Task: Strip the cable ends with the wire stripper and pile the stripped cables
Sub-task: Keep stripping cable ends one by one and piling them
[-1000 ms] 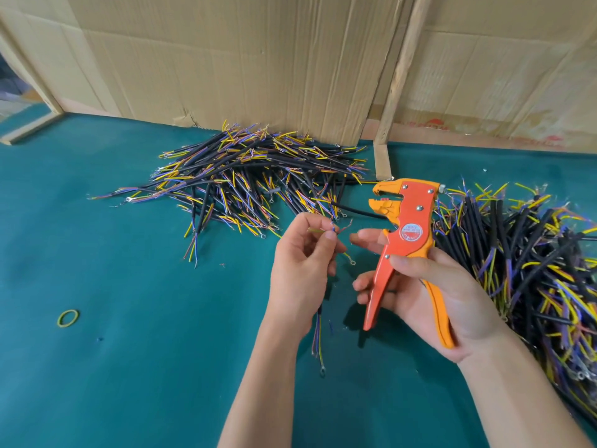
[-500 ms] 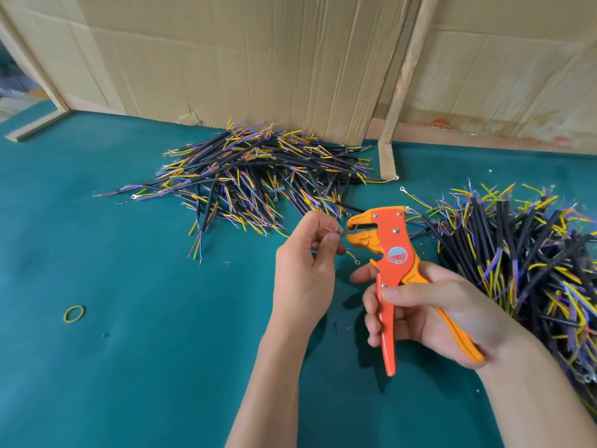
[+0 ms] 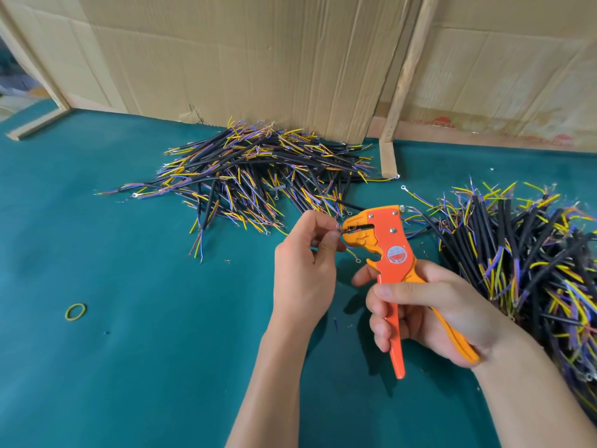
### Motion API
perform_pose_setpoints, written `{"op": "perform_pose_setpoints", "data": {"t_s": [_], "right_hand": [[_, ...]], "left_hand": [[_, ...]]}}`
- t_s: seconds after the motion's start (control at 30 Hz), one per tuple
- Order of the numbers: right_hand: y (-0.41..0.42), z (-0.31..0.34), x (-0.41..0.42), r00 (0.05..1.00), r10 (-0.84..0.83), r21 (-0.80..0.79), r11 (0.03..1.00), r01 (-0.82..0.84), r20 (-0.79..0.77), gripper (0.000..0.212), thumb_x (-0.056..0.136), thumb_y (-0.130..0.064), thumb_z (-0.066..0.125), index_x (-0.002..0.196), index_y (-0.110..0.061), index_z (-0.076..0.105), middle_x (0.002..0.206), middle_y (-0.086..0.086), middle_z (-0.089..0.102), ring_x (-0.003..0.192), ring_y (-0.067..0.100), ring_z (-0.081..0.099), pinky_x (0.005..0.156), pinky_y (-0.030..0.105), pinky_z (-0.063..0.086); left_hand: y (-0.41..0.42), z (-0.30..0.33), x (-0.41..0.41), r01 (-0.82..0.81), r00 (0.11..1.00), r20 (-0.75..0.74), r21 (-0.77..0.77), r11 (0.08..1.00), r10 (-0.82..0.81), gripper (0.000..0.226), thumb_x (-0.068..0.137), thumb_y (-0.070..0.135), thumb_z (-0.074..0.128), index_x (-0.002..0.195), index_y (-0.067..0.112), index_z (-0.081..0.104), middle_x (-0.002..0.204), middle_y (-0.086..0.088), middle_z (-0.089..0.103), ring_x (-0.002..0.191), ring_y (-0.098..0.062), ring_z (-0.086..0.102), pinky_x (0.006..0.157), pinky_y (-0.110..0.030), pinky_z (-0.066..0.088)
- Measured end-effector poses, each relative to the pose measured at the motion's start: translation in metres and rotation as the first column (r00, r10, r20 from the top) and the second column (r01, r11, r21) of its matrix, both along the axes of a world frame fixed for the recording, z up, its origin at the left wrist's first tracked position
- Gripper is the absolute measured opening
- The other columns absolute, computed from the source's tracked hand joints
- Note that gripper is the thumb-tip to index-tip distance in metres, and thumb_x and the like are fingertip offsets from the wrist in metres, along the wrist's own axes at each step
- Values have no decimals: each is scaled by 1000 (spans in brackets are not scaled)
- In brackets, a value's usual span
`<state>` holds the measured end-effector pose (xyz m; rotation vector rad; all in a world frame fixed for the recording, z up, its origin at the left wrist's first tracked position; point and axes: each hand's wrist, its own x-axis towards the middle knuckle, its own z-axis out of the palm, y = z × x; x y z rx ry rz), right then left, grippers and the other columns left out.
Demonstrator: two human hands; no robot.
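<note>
While our left hand [image 3: 303, 270] pinches a cable end [image 3: 338, 233] at the stripper [image 3: 386, 250] mouth, our right hand [image 3: 429, 312] curls its fingers [image 3: 381, 328] round both handles, mid-desk. One cable pile [image 3: 258, 176] lies far by the cardboard [image 3: 242, 59]; another pile [image 3: 523, 253] lies right. A rubber band [image 3: 75, 311] lies left on the desk [image 3: 129, 367].

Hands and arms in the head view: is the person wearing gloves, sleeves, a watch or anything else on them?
No. Both the left hand and the right hand are bare, without gloves. The forearms are uncovered as far as the frame shows; no sleeve reaches into view. No watch, ring, bracelet or marking is visible on wrists or fingers.
</note>
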<state>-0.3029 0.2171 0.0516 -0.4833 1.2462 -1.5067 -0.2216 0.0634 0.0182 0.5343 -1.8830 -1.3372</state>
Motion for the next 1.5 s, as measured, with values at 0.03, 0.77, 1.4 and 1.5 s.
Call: {"op": "perform_pose_setpoints", "data": {"t_s": [0.03, 0.77, 1.4, 1.5], "right_hand": [[0, 0, 0, 1000, 2, -3, 1000, -2, 3, 28, 78, -10, 77, 104, 0, 72, 75, 19, 53, 59, 33, 56, 56, 43, 54], [-5, -5, 4, 1000, -19, -34, 999, 20, 22, 30, 69, -14, 83, 96, -5, 74, 72, 19, 53, 57, 32, 55, 54, 43, 53], [-5, -8, 5, 999, -21, -24, 999, 22, 42, 17, 82, -14, 76, 94, -5, 70, 67, 14, 48, 50, 27, 47, 50, 36, 45], [-7, -7, 8, 998, -44, -32, 998, 45, 47, 12, 84, -16, 75, 85, -8, 68, 63, 10, 43, 44, 22, 41, 46, 31, 40]], "left_hand": [[0, 0, 0, -3, 1000, 2, -1, 1000, 3, 21, 96, 2, 58, 89, 21, 60, 74, 9, 68, 74, -13, 63, 70, -22, 49], [3, 2, 1, -94, 996, 8, 20, 995, 94, 24, 95, 3, 62, 83, 24, 62, 72, 9, 70, 72, -9, 67, 68, -25, 53], [-1, 3, 4, -19, 1000, -19, 83, 996, 21, 27, 93, -2, 63, 85, 23, 64, 68, 13, 66, 63, -5, 59, 64, -28, 46], [-2, 5, 6, 10, 999, -43, 142, 990, -4, 21, 95, 0, 62, 92, 21, 63, 67, 10, 69, 59, -9, 56, 62, -31, 44]]}}
